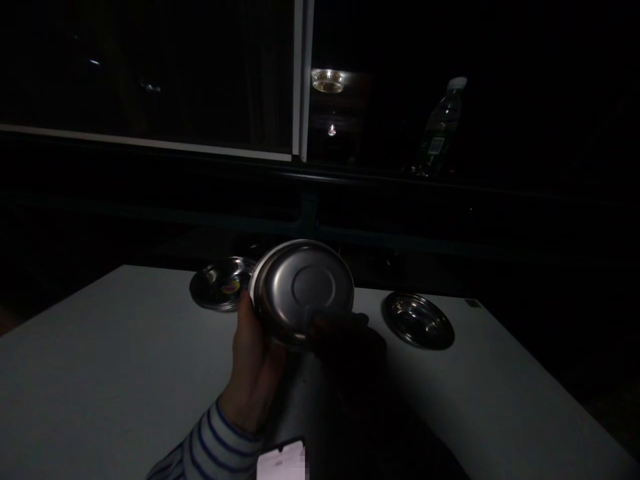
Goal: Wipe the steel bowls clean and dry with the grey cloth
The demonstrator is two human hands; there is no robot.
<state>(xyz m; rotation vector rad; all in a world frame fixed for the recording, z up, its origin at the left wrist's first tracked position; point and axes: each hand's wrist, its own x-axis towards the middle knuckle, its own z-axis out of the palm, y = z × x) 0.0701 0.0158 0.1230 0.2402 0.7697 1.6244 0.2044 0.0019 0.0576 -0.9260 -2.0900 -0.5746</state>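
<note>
My left hand [253, 363] grips a shiny steel dish [305, 287] by its lower left rim, above the table. The dish is tilted up so its round underside, with a ring pressed in the middle, faces me. My right hand [350, 347] lies in deep shadow at the dish's lower right, its fingers bent against the underside. A dim greyish thing shows along that hand, too dark to name. Behind the held dish on the left rests a steel dish [220, 283] with a coloured sticker inside. To the right sits another steel dish [419, 321], hollow side up.
The white table [135, 373] reaches toward a dark window with a pale frame [303, 80]. A lit phone [281, 461] lies at the near edge, partly cut off. Beyond the table, a clear plastic bottle [443, 123] with a white cap stands near the window.
</note>
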